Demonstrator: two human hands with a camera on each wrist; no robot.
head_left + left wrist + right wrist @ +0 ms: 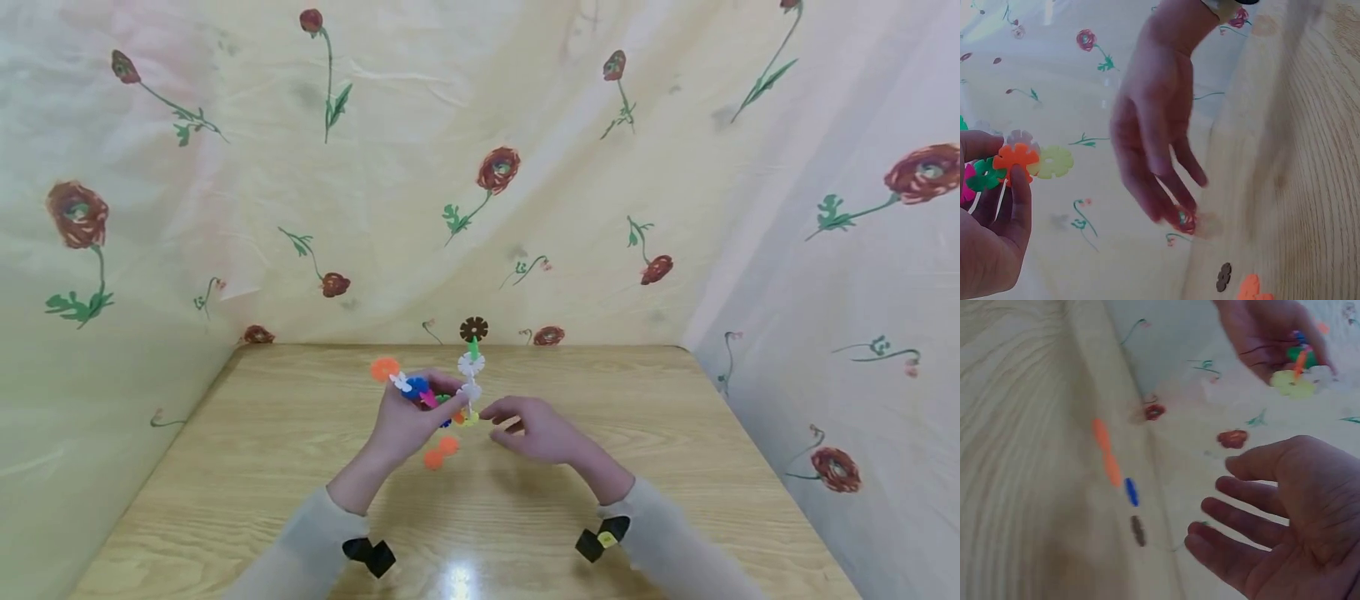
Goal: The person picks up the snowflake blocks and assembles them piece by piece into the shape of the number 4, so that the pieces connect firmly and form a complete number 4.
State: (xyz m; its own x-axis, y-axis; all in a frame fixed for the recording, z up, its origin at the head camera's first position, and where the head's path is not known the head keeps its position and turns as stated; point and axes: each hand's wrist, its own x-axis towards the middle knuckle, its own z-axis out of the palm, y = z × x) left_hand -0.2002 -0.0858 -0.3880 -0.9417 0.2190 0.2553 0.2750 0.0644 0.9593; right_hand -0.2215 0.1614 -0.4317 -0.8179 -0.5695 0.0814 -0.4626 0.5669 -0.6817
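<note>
My left hand pinches an orange disc in a chain of slotted plastic flower discs. A yellow disc sits beside the pinched one. Toward the left the chain runs through green, pink, blue and white pieces to an orange disc. On its other side, white discs and a green one rise to a brown disc. To the right of the chain, my right hand hovers with relaxed, spread fingers and nothing in them. The left palm partly hides the middle pieces.
Two orange discs, joined or touching, lie on the wooden table below the hands. Near them lie a blue disc and a brown disc. A flower-printed cloth stands behind and at both sides.
</note>
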